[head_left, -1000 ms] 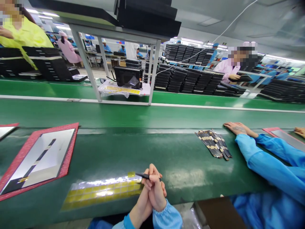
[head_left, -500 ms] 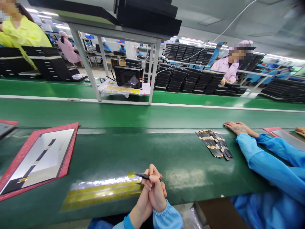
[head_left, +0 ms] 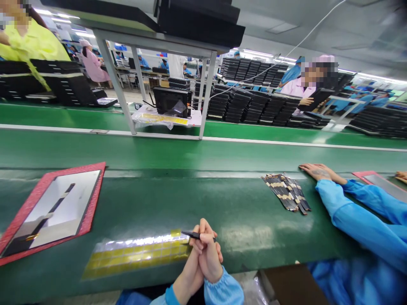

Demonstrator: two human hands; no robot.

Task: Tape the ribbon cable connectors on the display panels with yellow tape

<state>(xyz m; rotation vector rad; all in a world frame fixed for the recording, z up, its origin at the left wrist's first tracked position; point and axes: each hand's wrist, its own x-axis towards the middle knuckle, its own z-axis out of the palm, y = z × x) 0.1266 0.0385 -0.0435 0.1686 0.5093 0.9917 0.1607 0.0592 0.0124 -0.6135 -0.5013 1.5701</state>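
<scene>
Near the front edge of the bench, my left hand [head_left: 193, 264] and my right hand [head_left: 210, 258] are clasped together. My right hand is closed on slim black tweezers [head_left: 190, 234], their tip pointing left. The fingers of my left hand are wrapped against the right one and partly hidden. Just left of them lies a clear sheet of yellow tape pieces [head_left: 136, 256]. Farther left, a reflective screen panel [head_left: 81, 192] rests on a pink foam sheet [head_left: 90, 218], with a black flex strip [head_left: 59, 204] lying across it.
To the right lies a pile of black and gold strips [head_left: 285, 192], beside a co-worker's hands [head_left: 321, 171] in blue sleeves. A metal rack [head_left: 208, 97] stands beyond the green belt [head_left: 159, 152]. Stacks of black trays [head_left: 251, 106] line the far side, where a person in pink [head_left: 299, 88] stands.
The person in pink has raised a black tray-like piece. Another panel at the far left edge has gone from view. My hands and the tweezers stay in place.
</scene>
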